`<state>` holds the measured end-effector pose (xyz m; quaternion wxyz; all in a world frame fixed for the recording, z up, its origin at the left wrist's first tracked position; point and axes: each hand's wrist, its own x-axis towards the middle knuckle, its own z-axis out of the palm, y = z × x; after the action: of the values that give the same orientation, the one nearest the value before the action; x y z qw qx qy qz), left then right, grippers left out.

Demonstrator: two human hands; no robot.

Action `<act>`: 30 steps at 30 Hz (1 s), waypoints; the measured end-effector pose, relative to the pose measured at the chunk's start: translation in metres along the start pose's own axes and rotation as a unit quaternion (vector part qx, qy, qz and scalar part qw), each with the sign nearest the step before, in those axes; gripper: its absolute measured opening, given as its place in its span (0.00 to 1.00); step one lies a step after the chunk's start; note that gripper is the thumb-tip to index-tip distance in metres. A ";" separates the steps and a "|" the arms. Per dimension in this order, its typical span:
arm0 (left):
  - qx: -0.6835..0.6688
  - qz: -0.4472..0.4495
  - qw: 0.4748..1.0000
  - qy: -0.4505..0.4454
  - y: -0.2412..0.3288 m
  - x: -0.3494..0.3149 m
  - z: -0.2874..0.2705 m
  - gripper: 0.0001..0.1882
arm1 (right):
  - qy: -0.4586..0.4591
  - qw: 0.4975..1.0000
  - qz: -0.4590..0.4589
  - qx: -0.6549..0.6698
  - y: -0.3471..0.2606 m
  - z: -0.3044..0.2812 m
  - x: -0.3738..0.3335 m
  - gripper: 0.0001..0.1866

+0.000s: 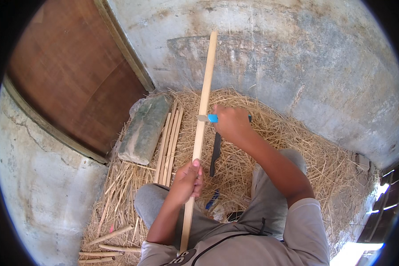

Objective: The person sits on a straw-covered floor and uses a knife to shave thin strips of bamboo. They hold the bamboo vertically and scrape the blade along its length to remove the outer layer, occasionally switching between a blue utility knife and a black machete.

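Observation:
My left hand is closed around a long pale wooden strip, which runs from my lap up toward the wall. My right hand grips a blue-handled knife. Its short greyish blade lies across the strip, above my left hand. Below my right hand a dark, flat, blade-like tool rests on the straw. Between my legs lies a small blue object whose kind I cannot make out.
Straw covers the floor around my crossed legs. Several wooden strips lie left of me, beside a greenish stone block. More sticks lie at lower left. A concrete wall and a brown door stand ahead.

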<state>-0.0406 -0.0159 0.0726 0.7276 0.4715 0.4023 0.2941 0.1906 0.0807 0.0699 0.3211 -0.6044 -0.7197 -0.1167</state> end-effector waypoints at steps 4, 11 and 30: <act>-0.011 -0.010 1.000 0.005 0.003 0.003 0.002 0.20 | 0.010 1.000 -0.017 0.015 0.006 0.009 0.005 0.07; -0.014 0.009 0.999 0.029 0.000 0.005 0.010 0.20 | -0.055 0.994 0.098 -0.001 0.009 0.010 0.021 0.07; 0.046 -0.067 0.996 -0.047 -0.013 -0.026 0.028 0.22 | 0.000 0.960 0.277 -0.041 0.109 -0.043 0.063 0.12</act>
<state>-0.0289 -0.0546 0.0752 0.7413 0.4900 0.4110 0.2035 0.3030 0.1329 0.1171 0.3156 -0.7928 -0.5187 -0.0524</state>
